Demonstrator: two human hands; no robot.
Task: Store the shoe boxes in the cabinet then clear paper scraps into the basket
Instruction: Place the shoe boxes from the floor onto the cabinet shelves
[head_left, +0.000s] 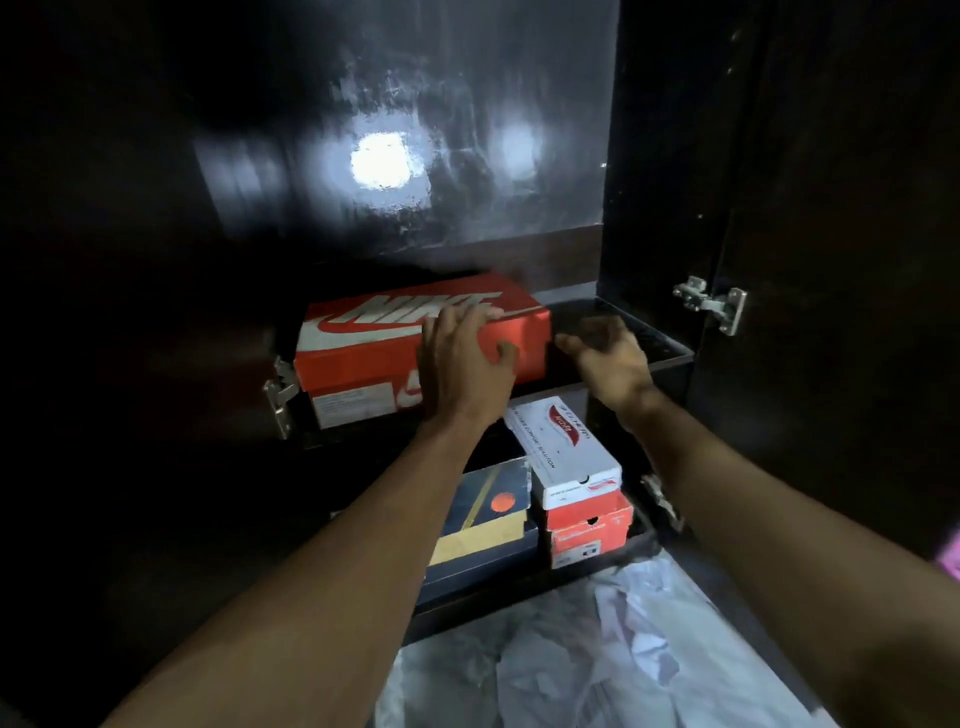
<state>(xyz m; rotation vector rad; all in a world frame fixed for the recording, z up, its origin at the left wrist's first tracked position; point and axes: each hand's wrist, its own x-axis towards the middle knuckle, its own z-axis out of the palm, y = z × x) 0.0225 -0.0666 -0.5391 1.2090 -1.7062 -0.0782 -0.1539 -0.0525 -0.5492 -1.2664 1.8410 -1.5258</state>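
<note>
A red Nike shoe box (363, 343) lies on the upper shelf (670, 356) of a dark cabinet, towards the left. My left hand (462, 364) rests flat against the box's near right corner, fingers spread over the lid edge. Right of the box, my right hand (605, 353) hovers over the bare part of the shelf, fingers loosely spread and holding nothing. On the shelf below stand a white shoe box (563, 452) stacked on a red one (589, 530), with a dark blue and tan box (483, 525) beside them. White crumpled paper scraps (597, 649) lie on the floor in front.
The cabinet door (831, 208) stands open at the right on metal hinges (714, 306). Another hinge (280, 395) shows at the left edge of the shelf. The glossy back panel (415, 156) reflects a light. A pink object (950, 556) peeks in at the far right.
</note>
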